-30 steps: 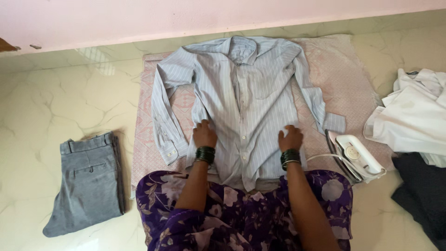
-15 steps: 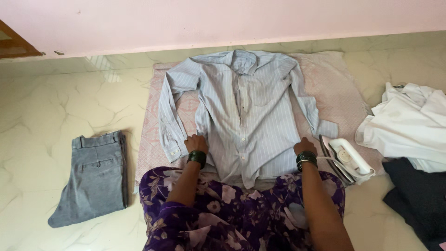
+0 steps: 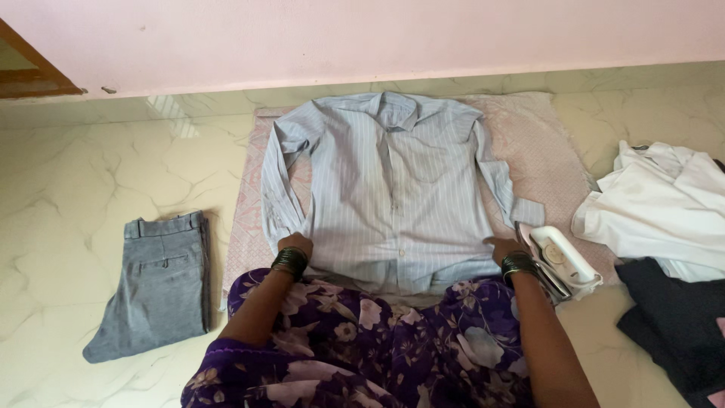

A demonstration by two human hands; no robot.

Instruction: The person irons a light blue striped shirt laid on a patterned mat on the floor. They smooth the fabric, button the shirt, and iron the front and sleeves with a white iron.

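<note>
Left hand (image 3: pixel 294 244) and right hand (image 3: pixel 501 246) grip the striped shirt's (image 3: pixel 393 189) hem corners; its length runs toward twelve o'clock.

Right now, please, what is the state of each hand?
Left hand: closed on the hem corner of the pale blue striped cotton shirt.
Right hand: on its other hem corner; grip unclear.

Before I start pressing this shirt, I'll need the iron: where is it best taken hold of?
Take the white iron by its top handle, coming from above with the right hand, which lies just beside it. It rests on the pink mat, tilted, with the handle facing up; the dark soleplate edge faces the shirt, so avoid that side.
</note>
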